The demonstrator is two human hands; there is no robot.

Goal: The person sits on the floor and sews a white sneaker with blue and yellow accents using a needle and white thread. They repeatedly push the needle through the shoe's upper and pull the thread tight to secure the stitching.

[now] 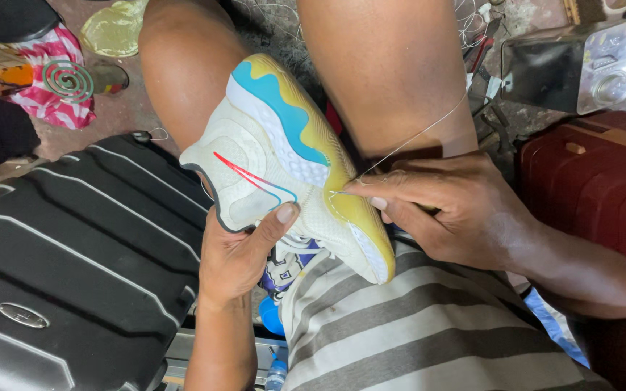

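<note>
Striped shirt (429, 340) lies nearest. Left hand (237, 253) clamps the sneaker (284, 159) sole-up between the knees; right hand (458, 210) pinches a needle (338, 192) and thread (414, 137) at the sole edge. Sneaker likely light, flexible; hold the sole.

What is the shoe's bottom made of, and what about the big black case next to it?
The shoe's sole looks like matte rubber or foam: moulded wavy white, blue and yellow layers. The black suitcase seems hard plastic, with a glossy, ribbed shell. The thread that the right hand pulls looks thin and pale, perhaps nylon.
</note>
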